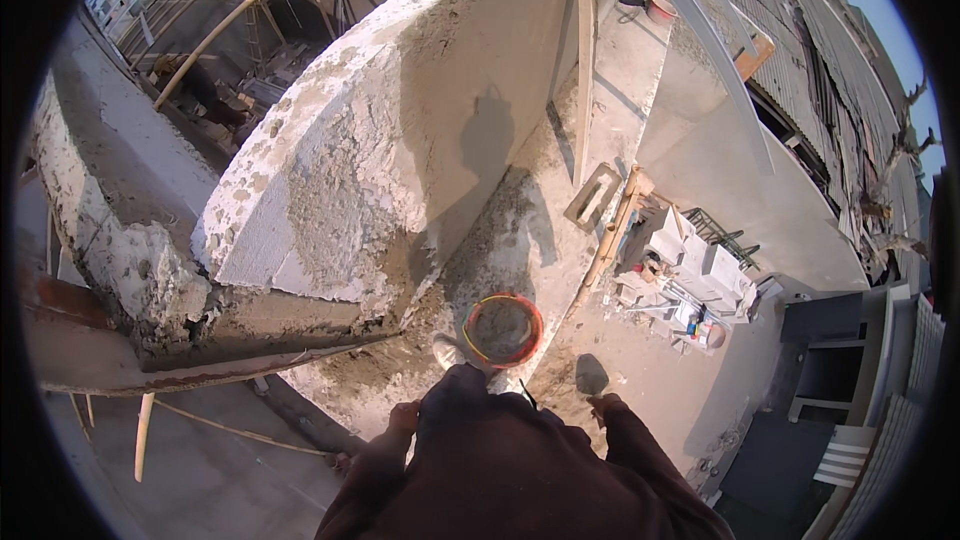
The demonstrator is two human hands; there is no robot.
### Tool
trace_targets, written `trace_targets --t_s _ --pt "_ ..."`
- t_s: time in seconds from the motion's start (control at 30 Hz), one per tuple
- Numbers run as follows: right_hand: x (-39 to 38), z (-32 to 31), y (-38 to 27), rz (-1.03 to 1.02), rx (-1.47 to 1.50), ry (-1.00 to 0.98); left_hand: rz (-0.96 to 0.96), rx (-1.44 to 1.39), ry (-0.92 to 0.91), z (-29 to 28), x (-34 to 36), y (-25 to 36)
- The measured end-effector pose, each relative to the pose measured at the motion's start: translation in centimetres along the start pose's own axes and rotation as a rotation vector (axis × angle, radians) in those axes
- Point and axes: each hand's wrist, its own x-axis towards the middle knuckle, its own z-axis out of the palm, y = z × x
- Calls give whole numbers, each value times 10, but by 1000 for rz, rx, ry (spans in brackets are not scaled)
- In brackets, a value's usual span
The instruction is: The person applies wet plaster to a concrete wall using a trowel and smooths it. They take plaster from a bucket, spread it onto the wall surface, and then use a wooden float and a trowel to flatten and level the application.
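My right hand [606, 406] is closed on a trowel, whose grey rounded blade [592, 375] points away from me over the ledge. Beside my body at the left is my left hand [404, 418], small in view, its fingers too indistinct to read. Between the two, close to my feet, stands a red-orange bucket [540, 325] with grey mortar [503, 330] in it. Ahead rises a curved wall [500, 50], partly coated with grey plaster and rough along its lower left end; my shadow falls on it.
A rectangular float with a handle [593, 196] lies on the ledge [560, 240], near an upright wooden post [585, 70]. Below the ledge at right are stacked white blocks [690, 250]. Left, the broken wall edge [130, 280] drops to a lower level. Another bucket [660, 10] stands farther off.
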Motion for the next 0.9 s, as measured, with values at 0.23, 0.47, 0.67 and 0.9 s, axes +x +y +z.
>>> trace_targets --t_s 0.23,0.47,0.67,0.9 --pt "-19 -75 -215 -464 398 104 -185 -175 -28 -45 62 2" --pt "3 -121 -297 -522 115 159 -627 -754 306 -93 81 32" --pt "98 -152 -366 -478 -366 40 -617 -139 350 -5 27 62" --pt "190 -175 -498 -610 -1301 -302 -1111 -513 83 45 81 238"
